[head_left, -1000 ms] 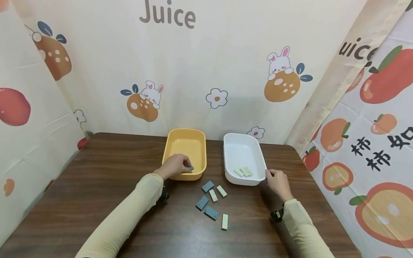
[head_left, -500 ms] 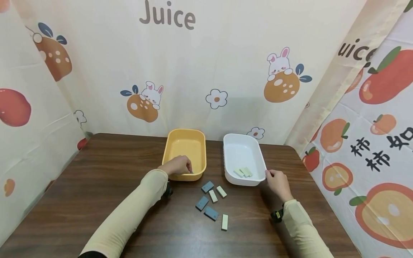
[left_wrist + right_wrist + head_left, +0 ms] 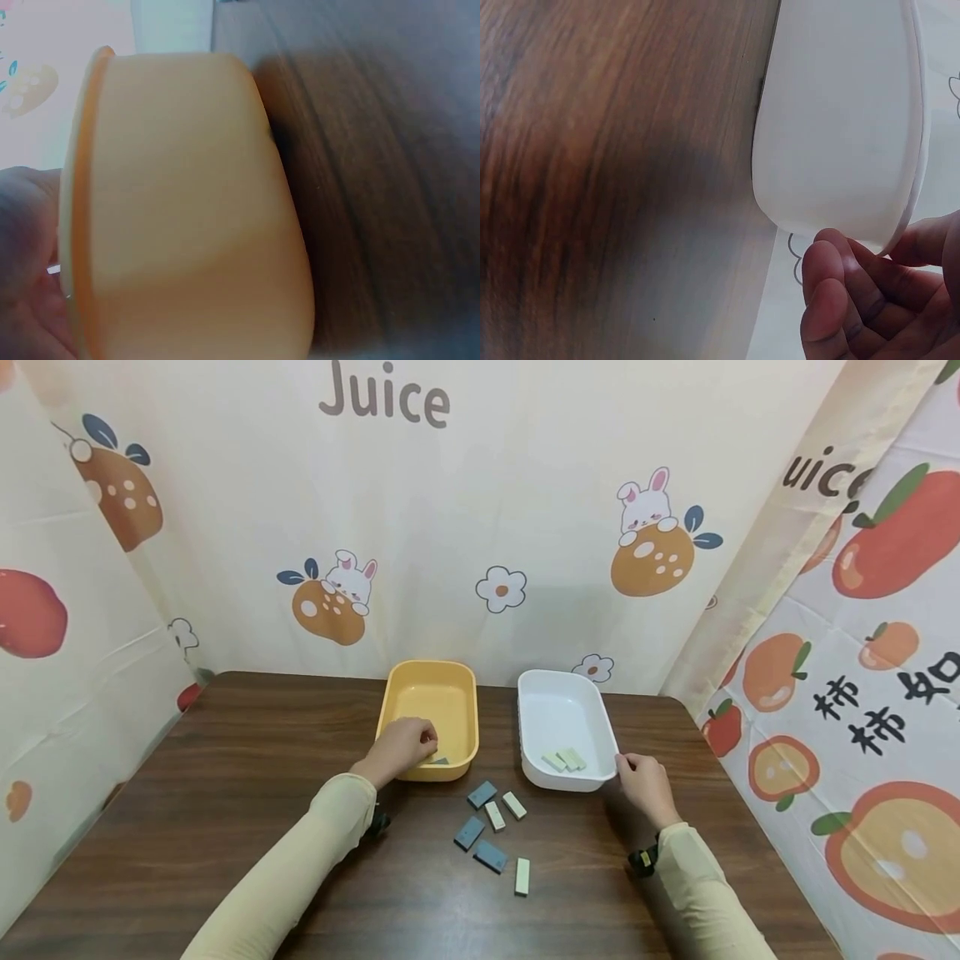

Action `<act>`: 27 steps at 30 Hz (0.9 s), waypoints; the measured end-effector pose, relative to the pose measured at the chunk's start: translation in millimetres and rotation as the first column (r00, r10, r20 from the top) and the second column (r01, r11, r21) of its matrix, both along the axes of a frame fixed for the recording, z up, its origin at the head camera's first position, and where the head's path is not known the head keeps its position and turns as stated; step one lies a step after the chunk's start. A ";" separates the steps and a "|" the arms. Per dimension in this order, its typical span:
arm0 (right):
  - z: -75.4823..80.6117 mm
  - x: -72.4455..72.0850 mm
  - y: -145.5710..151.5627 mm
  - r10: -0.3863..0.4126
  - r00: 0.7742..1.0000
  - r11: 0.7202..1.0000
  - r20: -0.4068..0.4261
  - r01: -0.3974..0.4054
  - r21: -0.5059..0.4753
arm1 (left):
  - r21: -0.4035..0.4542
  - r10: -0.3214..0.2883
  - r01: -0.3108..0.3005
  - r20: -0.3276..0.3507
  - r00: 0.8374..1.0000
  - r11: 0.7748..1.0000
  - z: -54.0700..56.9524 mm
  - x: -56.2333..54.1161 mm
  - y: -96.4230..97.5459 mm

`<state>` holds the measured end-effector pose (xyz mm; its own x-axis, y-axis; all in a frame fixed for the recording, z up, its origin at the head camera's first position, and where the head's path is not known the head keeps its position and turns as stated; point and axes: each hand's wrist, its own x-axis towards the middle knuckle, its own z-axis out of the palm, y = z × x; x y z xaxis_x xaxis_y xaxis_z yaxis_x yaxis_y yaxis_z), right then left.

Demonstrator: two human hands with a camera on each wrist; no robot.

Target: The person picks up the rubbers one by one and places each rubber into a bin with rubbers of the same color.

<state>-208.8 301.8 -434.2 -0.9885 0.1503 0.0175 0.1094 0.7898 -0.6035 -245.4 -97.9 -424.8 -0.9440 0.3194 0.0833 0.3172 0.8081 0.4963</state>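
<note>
My left hand is over the front left of the yellow tub, fingers loosely bent and holding nothing. A small blue-grey block lies inside, just below the fingertips at the tub's front wall. In the left wrist view the tub's outer side hides most of the hand. My right hand pinches the front right corner of the white tub between thumb and fingers; the right wrist view shows the thumb and fingers at its rim. Several pale green blocks lie in the white tub's front.
On the brown wooden table, in front of the tubs, lie 3 blue-grey blocks and 3 pale green blocks. A printed curtain hangs right behind the tubs and along both sides.
My left hand has let go of the blue-grey block inside the yellow tub and shifted slightly left of it. The right hand stays on the white tub's rim.
</note>
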 end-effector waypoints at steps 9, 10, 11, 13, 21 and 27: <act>2.6 3.2 -1.5 0.001 1.000 1.000 0.016 -0.001 -0.010 | 0.112 0.119 -0.108 -0.098 0.988 0.988 5.0 19.6 -9.8; 2.7 3.3 -1.7 0.001 1.000 1.000 0.018 -0.001 -0.009 | 0.120 0.132 -0.118 -0.110 0.985 0.986 5.1 20.9 -11.2; 2.8 3.4 -1.8 0.001 1.000 1.000 0.018 -0.001 -0.010 | 0.124 0.142 -0.126 -0.128 0.982 0.984 5.0 21.9 -12.8; 2.8 3.4 -1.9 0.002 1.000 1.000 0.018 -0.001 -0.009 | 0.131 0.162 -0.142 -0.159 0.974 0.981 5.0 24.2 -15.8; 2.4 2.7 -1.8 0.005 1.000 1.000 0.018 -0.005 -0.002 | 0.156 0.245 -0.219 -0.170 0.954 0.963 7.2 30.6 -36.7; 2.0 2.2 -1.8 0.006 1.000 1.000 0.004 -0.006 0.002 | 0.156 0.295 -0.268 -0.189 0.937 0.951 6.1 32.9 -50.6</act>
<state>-206.7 300.0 -432.2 -0.9894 0.1445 0.0140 0.1071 0.7918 -0.6013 -212.5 -148.5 -418.6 -0.9509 0.0168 0.3090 0.1923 0.8145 0.5474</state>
